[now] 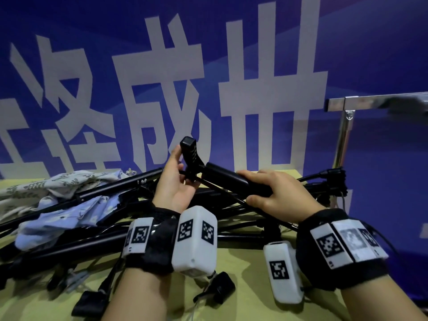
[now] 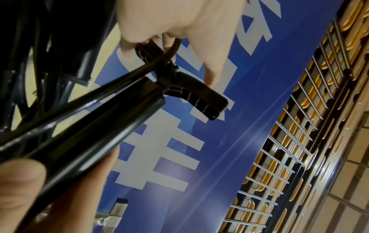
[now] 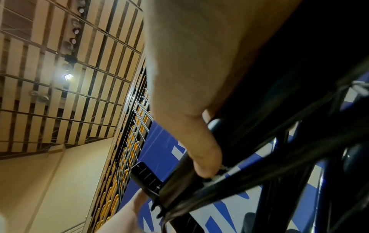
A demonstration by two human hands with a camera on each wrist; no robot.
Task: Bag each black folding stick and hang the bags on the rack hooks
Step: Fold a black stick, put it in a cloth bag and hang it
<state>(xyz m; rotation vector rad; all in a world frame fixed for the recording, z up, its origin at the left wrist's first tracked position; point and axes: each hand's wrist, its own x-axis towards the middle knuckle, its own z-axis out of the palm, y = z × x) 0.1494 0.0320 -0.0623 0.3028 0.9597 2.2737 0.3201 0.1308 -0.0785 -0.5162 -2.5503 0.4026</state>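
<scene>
A black folding stick (image 1: 228, 178) is lifted over the table, its curved handle (image 1: 191, 150) pointing up. My left hand (image 1: 177, 179) pinches the joint just below that handle, thumb toward the handle. My right hand (image 1: 275, 193) grips the thick shaft of the same stick. In the left wrist view the handle (image 2: 195, 97) and shaft (image 2: 103, 130) cross the frame, with the left hand's fingers (image 2: 211, 72) around the joint. The right wrist view shows my right thumb (image 3: 203, 157) lying on the shaft (image 3: 179, 178). Floral cloth bags (image 1: 58, 198) lie at the left.
Several more black folding sticks (image 1: 69, 242) lie piled across the yellow-green table (image 1: 243, 304). A metal rack bar (image 1: 375, 103) with its post stands at the right, in front of the blue banner. Loose black handles lie near the table's front edge.
</scene>
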